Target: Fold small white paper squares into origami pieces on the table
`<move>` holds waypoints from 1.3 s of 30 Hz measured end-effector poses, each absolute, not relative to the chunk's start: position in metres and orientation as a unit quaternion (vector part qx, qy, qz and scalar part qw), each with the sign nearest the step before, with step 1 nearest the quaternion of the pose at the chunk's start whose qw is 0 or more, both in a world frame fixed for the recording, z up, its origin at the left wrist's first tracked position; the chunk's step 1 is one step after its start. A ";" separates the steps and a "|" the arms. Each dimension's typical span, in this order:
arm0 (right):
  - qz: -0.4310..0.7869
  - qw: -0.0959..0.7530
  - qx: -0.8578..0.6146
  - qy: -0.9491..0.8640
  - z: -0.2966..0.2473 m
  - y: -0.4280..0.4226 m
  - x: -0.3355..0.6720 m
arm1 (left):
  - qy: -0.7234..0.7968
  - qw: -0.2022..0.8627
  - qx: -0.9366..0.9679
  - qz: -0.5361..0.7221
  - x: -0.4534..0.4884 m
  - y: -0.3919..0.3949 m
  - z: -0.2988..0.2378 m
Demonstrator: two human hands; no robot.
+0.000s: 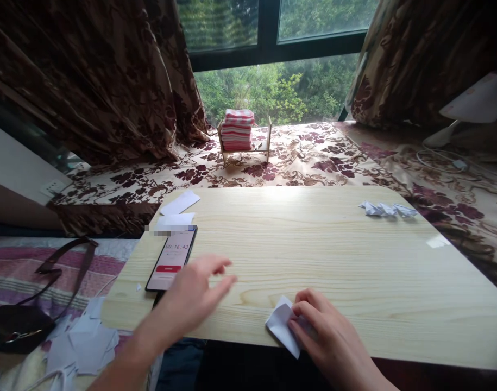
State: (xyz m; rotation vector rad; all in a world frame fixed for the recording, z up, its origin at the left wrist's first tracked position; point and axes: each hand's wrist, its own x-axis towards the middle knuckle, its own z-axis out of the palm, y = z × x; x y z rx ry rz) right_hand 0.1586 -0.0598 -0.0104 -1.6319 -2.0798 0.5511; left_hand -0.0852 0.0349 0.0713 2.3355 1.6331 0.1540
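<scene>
Near the front edge of the wooden table (pixel 248 239), my right hand (pixel 324 326) pinches a folded piece of white paper (pixel 283 320) between thumb and fingers. The paper tilts, and its lower corner sticks out past the table edge. My left hand (pixel 203 282) hovers left of it, a little blurred, thumb and fingers apart with nothing between them. Just beyond the left wrist lies a phone (pixel 170 255) with a timer on its screen. White paper slips (pixel 180 202) rest behind the phone. At the far right of the table sits a row of folded paper pieces (pixel 387 210).
Loose white papers (pixel 85 342) and a dark bag (pixel 20 326) with a strap lie on the bed at left. Behind the table, a small wooden rack (pixel 246 152) holds pink-striped folded cloths (pixel 237 130) on the window ledge. A lamp (pixel 476 100) stands at right.
</scene>
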 end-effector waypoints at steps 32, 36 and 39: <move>0.334 0.468 -0.547 -0.609 0.039 -0.066 0.162 | 0.358 0.315 0.777 0.410 -0.007 -0.036 0.043; 0.354 0.476 -0.556 -0.582 0.046 -0.062 0.162 | 0.361 0.307 0.782 0.405 -0.009 -0.038 0.044; 0.361 0.489 -0.551 -0.572 0.046 -0.062 0.161 | 0.370 0.302 0.778 0.408 -0.011 -0.040 0.046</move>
